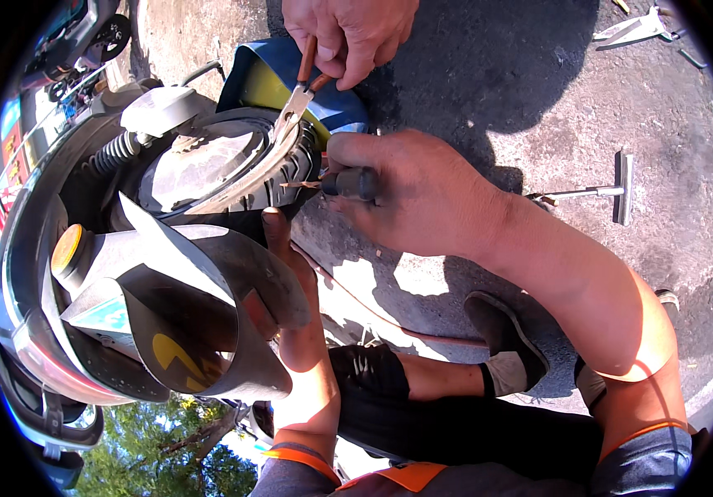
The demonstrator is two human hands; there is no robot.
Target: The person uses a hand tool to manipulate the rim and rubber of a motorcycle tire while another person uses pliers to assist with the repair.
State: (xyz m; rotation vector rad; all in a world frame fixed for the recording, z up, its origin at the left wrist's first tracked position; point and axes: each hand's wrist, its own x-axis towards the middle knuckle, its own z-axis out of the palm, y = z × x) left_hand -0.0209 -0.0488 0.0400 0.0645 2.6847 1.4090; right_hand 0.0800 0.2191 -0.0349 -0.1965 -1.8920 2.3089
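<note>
My right hand (406, 190) is closed around the black handle of an awl-like tool (352, 184). Its thin coppery shaft points left, against the tread of a scooter tyre (286, 170). Just below, my left hand (290, 257) has its thumb up beside the tyre; the mudguard (224, 265) hides most of its fingers. From the top edge comes another person's hand (356, 33), gripping pliers (297, 108) with orange-brown handles. The pliers' jaws are at the tyre's side near the wheel hub (199, 166).
A blue and yellow container (261, 79) stands behind the tyre. On the concrete at right lies a T-shaped metal tool (621, 189), with a white scrap (634, 31) farther up. A thin reddish hose (406, 331) runs along the ground near a dark shoe (505, 331).
</note>
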